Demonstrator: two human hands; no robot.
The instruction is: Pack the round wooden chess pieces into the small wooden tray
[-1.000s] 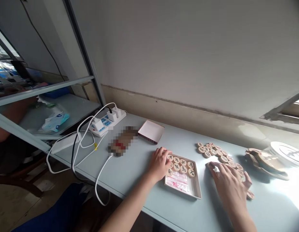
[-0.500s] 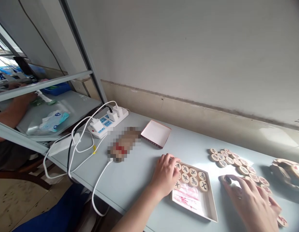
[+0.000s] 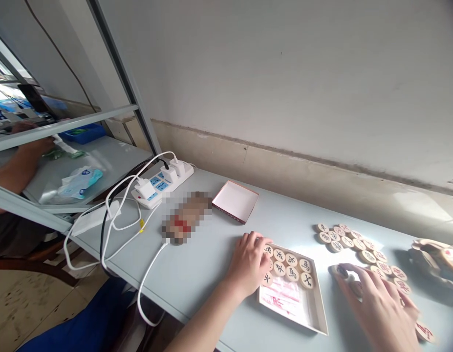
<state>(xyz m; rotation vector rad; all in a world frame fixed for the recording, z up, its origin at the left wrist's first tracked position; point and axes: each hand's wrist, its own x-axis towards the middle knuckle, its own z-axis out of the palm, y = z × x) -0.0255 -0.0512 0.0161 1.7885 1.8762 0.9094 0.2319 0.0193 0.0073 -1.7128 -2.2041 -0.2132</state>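
A shallow white box holds rows of round wooden xiangqi pieces with dark characters; its near part shows a white lining with red print. My left hand grips the box's left side, fingers curled over the rim and covering some pieces. To the right of the box, my right hand is curled low over the table. A xiangqi piece shows at its fingertips, and another is partly hidden under the palm. Loose xiangqi pieces, several with red characters, lie beyond and around the right hand.
A box lid lies upside down behind the box. Farther left are a blurred-out object with a white cable and a power strip with plugs. A pouch-like item sits at far right. A person's arm shows beyond the metal frame.
The view has shifted very slightly. Both hands stay nearly where they were, the left at the box and the right over the loose pieces.
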